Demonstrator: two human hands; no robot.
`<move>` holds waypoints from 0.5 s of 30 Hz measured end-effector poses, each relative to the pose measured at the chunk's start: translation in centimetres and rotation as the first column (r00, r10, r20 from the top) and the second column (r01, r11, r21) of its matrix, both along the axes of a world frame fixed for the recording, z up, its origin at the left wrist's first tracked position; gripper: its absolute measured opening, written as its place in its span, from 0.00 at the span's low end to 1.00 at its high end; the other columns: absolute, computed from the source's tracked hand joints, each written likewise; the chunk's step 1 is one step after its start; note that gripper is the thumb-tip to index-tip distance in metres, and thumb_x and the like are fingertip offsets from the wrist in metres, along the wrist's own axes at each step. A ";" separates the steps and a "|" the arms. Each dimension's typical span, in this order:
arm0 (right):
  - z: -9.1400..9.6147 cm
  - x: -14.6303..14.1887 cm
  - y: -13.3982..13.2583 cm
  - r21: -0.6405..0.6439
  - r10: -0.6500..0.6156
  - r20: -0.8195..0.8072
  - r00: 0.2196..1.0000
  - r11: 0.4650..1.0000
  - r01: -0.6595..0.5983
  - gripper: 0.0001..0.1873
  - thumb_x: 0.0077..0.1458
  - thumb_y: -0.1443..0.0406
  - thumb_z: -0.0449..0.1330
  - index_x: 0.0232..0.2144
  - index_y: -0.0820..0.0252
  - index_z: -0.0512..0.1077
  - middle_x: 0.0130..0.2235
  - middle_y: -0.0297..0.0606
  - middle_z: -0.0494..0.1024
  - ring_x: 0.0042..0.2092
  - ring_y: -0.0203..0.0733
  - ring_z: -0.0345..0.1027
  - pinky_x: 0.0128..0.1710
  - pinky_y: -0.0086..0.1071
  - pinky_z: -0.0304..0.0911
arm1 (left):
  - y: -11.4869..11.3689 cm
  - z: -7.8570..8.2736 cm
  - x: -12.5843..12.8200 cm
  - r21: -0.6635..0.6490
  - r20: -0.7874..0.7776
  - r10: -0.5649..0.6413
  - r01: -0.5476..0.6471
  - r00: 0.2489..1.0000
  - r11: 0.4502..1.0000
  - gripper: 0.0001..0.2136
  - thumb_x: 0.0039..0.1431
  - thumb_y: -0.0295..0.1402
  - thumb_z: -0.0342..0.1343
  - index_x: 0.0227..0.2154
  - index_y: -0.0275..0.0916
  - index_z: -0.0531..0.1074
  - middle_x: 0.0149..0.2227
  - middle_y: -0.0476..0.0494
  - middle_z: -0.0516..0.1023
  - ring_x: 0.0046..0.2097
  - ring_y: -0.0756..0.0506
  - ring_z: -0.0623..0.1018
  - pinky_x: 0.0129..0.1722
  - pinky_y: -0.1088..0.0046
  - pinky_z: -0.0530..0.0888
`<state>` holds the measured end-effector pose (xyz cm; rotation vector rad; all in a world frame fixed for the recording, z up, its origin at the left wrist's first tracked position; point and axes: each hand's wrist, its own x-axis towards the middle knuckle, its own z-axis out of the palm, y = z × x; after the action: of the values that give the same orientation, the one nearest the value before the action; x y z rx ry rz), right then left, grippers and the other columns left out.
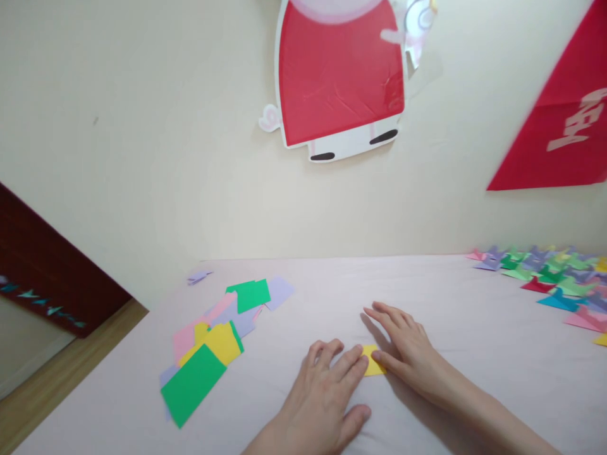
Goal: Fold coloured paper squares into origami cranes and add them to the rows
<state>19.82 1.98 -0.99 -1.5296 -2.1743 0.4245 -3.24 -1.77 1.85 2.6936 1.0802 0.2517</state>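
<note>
A small yellow piece of paper point(374, 361) lies flat on the pale pink sheet between my two hands. My left hand point(327, 385) rests palm down with its fingers apart, and its fingertips press on the paper's left part and cover it. From the right, my right hand point(403, 347) touches the paper's right edge with the thumb. Its other fingers are stretched out and raised above the sheet. Neither hand grips anything. Whether the paper is folded underneath cannot be seen.
A loose pile of green, yellow, pink and lilac papers point(194, 384) lies to the left. Small lilac paper bits point(199, 277) sit at the back left. Several rows of folded paper figures point(564, 299) stand at the right. A wall point(190, 126) bounds the back.
</note>
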 end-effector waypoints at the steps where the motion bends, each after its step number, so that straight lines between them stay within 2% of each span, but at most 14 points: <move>1: 0.3 0.4 -0.2 -0.027 0.050 -0.042 0.998 0.998 -0.051 0.27 0.56 0.63 0.55 0.59 0.52 0.64 0.63 0.47 0.63 0.64 0.53 0.53 0.59 0.56 0.53 | 0.0 -0.2 0.0 -0.008 -0.002 0.002 -0.002 1.000 1.000 0.25 0.66 0.45 0.47 0.63 0.44 0.56 0.65 0.49 0.60 0.61 0.38 0.60 0.62 0.54 0.55; 3: 1.0 1.3 -0.5 -0.100 0.166 -0.137 0.977 0.979 -0.180 0.20 0.59 0.64 0.53 0.53 0.49 0.69 0.61 0.44 0.65 0.63 0.51 0.54 0.60 0.53 0.54 | -0.1 -0.4 0.0 -0.022 -0.003 0.003 -0.003 1.000 1.000 0.25 0.66 0.46 0.47 0.62 0.43 0.57 0.66 0.48 0.59 0.61 0.37 0.60 0.61 0.53 0.55; 6: 1.8 2.2 -1.0 -0.172 0.239 -0.217 0.946 0.945 -0.278 0.12 0.61 0.64 0.53 0.42 0.48 0.75 0.57 0.41 0.68 0.60 0.49 0.58 0.58 0.48 0.58 | -0.2 -0.5 0.0 -0.031 0.001 -0.005 0.005 1.000 1.000 0.24 0.65 0.47 0.49 0.59 0.42 0.61 0.66 0.46 0.58 0.61 0.36 0.61 0.60 0.53 0.57; 11: 2.1 1.6 -0.9 -0.107 0.348 -0.180 0.920 0.923 -0.370 0.09 0.62 0.63 0.55 0.36 0.49 0.76 0.49 0.40 0.73 0.52 0.46 0.64 0.52 0.42 0.62 | -0.1 -0.1 -0.3 -0.051 -0.016 -0.032 0.031 0.999 0.998 0.22 0.64 0.47 0.50 0.56 0.42 0.63 0.66 0.46 0.58 0.62 0.37 0.61 0.59 0.54 0.59; 15: 2.0 1.1 -0.5 -0.068 0.346 -0.170 0.923 0.930 -0.361 0.11 0.63 0.62 0.54 0.34 0.50 0.76 0.45 0.39 0.74 0.48 0.45 0.65 0.49 0.40 0.63 | 0.3 0.1 -0.4 -0.040 -0.024 -0.061 0.060 0.998 0.997 0.22 0.64 0.47 0.52 0.56 0.42 0.64 0.66 0.45 0.59 0.62 0.37 0.61 0.59 0.55 0.61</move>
<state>20.89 1.48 1.02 -1.1019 -2.3341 0.7518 -3.62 -1.51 1.96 2.6961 0.9972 0.1841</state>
